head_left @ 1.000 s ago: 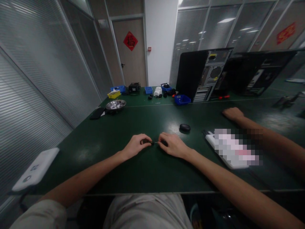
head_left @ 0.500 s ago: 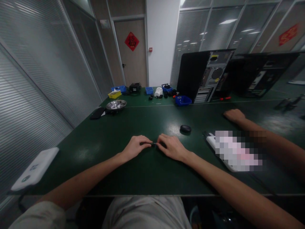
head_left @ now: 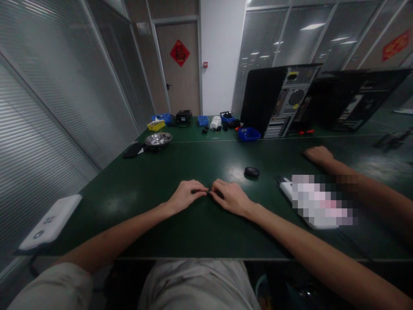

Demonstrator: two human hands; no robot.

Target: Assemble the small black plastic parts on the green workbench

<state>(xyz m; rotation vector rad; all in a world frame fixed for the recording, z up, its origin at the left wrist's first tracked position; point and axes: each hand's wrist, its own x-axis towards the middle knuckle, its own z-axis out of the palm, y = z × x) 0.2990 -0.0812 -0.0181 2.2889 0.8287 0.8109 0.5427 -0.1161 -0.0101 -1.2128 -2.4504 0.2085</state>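
Over the green tabletop (head_left: 145,241), my left hand (head_left: 186,196) and my right hand (head_left: 230,197) meet with their fingertips almost touching. Between them is a small dark piece (head_left: 209,191), pinched by thumb and forefinger on each side. Most of it is hidden by the fingers, and its kind is too small to make out. Beyond my right hand lies a smooth black oval object (head_left: 252,172), touched by neither hand.
At left lies a white flat device (head_left: 51,221); at right, a partly blurred-out white one (head_left: 318,221). Another person's hand (head_left: 318,155) rests beyond it. Farther back are a metal dish (head_left: 158,138), a black phone-like slab (head_left: 133,150), a blue bin (head_left: 249,134) and a computer tower (head_left: 264,101).
The camera view has shifted slightly. The fingertips of both hands have drawn a little closer around the small piece, and the thin light part seen between them before is now hidden.
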